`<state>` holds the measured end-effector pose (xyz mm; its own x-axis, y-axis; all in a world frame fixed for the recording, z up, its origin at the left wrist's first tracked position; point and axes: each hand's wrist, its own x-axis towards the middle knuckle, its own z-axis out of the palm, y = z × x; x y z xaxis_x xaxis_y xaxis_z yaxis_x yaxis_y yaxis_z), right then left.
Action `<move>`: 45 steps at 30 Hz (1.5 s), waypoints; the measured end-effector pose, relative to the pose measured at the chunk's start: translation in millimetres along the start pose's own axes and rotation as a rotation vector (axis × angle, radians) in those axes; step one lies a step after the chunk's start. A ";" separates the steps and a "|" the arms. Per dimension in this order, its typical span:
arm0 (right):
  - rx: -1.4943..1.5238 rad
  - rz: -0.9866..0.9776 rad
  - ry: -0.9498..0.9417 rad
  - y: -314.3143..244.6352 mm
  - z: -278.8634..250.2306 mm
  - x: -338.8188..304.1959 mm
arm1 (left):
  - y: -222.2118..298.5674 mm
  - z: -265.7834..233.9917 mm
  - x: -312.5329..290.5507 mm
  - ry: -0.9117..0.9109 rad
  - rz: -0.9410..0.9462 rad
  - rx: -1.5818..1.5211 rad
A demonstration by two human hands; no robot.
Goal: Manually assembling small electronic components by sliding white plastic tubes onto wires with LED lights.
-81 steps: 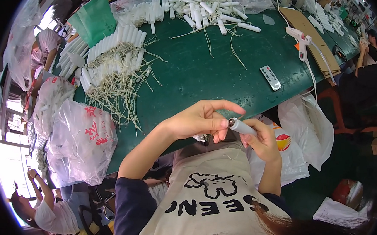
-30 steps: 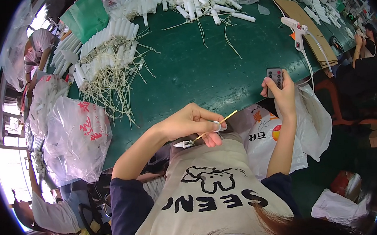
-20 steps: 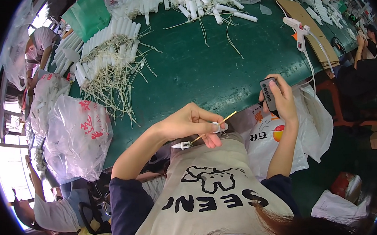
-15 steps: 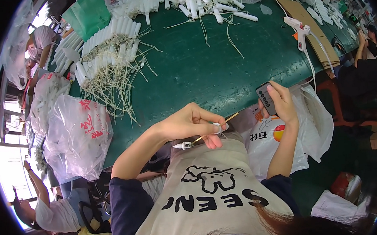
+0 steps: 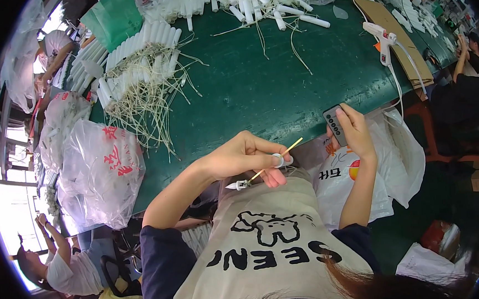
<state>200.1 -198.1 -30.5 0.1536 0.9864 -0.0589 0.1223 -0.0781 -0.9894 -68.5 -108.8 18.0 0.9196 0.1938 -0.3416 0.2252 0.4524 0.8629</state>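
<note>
Between the thumb and fingers of my left hand (image 5: 245, 154) is a thin part with a white flame-shaped LED tip (image 5: 235, 186) at one end. Its narrow yellowish strip (image 5: 295, 144) sticks out past the fingers on the other side. Small white round pieces show at the fingertips, partly covered. My right hand (image 5: 361, 135) is wrapped round a small dark remote control (image 5: 335, 125) with a column of round buttons facing up. Both hands are at the near edge of the green table (image 5: 230, 94), in front of my printed light apron (image 5: 270, 230).
White candle-like tubes with thin wires (image 5: 142, 73) are heaped at the table's left, and more tubes (image 5: 251, 4) lie at the back. A white glue gun (image 5: 382, 39) lies beside cardboard (image 5: 396, 41) at the right. Plastic bags (image 5: 99, 170) flank the table; other people sit nearby.
The flame-tipped part has moved slightly right with my left hand. The remote stays in my right hand, almost unmoved. At the far left, a person's arms have shifted.
</note>
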 end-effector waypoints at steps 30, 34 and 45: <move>-0.074 0.044 -0.144 -0.4 -1.3 -7.2 | -3.8 2.4 -3.2 -0.026 0.014 0.067; -0.077 0.045 -0.152 2.2 -0.3 -6.1 | 1.3 6.1 -6.2 -0.041 0.006 0.091; -0.106 -0.054 -0.072 -10.1 11.9 6.4 | 1.2 7.3 -8.7 -0.038 0.020 0.050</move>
<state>188.2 -189.2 -22.5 0.0740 0.9971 -0.0194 0.2315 -0.0361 -0.9722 -73.9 -116.2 24.7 0.9356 0.1689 -0.3101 0.2212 0.4043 0.8875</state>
